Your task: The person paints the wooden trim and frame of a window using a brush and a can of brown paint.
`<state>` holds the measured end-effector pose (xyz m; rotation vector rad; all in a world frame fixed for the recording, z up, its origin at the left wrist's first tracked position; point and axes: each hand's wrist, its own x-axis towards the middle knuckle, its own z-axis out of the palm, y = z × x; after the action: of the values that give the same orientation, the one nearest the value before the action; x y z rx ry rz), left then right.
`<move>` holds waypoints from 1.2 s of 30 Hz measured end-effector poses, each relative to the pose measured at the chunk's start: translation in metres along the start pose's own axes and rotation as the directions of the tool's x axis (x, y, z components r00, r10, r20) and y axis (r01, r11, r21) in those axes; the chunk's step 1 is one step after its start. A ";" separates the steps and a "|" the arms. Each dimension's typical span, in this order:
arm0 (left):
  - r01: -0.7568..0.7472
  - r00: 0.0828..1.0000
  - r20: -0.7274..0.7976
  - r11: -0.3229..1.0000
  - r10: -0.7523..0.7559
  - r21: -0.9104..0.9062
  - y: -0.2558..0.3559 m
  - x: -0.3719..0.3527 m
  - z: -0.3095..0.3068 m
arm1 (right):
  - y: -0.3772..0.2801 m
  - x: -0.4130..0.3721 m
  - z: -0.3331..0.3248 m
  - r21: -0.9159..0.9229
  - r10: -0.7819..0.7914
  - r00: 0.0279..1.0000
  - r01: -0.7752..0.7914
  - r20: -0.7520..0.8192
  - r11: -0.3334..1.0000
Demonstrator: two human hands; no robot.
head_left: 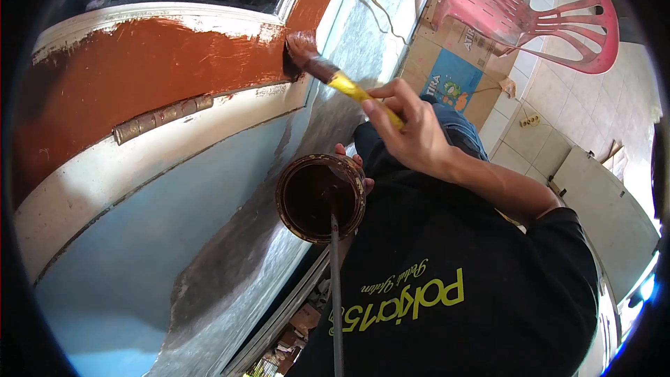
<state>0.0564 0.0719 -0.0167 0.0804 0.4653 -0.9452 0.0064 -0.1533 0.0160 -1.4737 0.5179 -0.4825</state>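
My right hand (412, 126) is closed round the yellow handle of a paintbrush (347, 89). Its bristles, coated in reddish-brown paint, touch the brown-painted frame (209, 56) near the corner below the window pane. Lower down, my left hand (357, 162) grips an open can of dark brown paint (314, 199) from its far side; only some fingertips show past the rim. A thin grey stick (336, 293) rises out of the can towards me.
A paint-smeared hinge (162, 119) sits along the frame's white edge, beside a light blue panel (167, 216). A pink plastic chair (516, 7) stands on flattened cardboard (426, 49) over tiled floor. Patchy grey wall (244, 258) runs below the can.
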 end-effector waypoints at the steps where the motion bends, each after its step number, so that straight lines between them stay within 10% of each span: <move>1: -0.005 1.000 -0.002 1.000 0.005 -0.007 -0.001 0.000 0.001 | 0.001 0.002 0.005 -0.002 -0.006 1.000 0.006 0.010 1.000; 10: 0.233 0.960 0.165 0.972 -0.227 -0.018 -0.001 0.019 0.003 | 0.003 0.000 -0.006 0.029 0.109 0.977 -0.116 0.181 0.993; 17: 0.105 0.993 -0.032 0.987 -0.110 -0.121 -0.001 0.016 0.010 | 0.008 0.001 -0.014 0.224 0.078 0.985 -0.042 -0.153 0.974; 30: 0.059 0.995 -0.078 0.997 -0.064 -0.058 0.003 0.012 0.011 | 0.008 -0.003 -0.012 0.098 0.102 0.950 -0.136 0.294 0.986; 36: 0.043 0.999 0.029 0.999 -0.043 0.021 -0.007 0.017 0.026 | 0.017 0.004 -0.019 0.201 -0.008 0.985 0.044 -0.175 0.979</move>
<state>0.0680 0.0482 0.0006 0.0751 0.4319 -0.9923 -0.0023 -0.1702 -0.0018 -1.2494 0.5693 -0.6692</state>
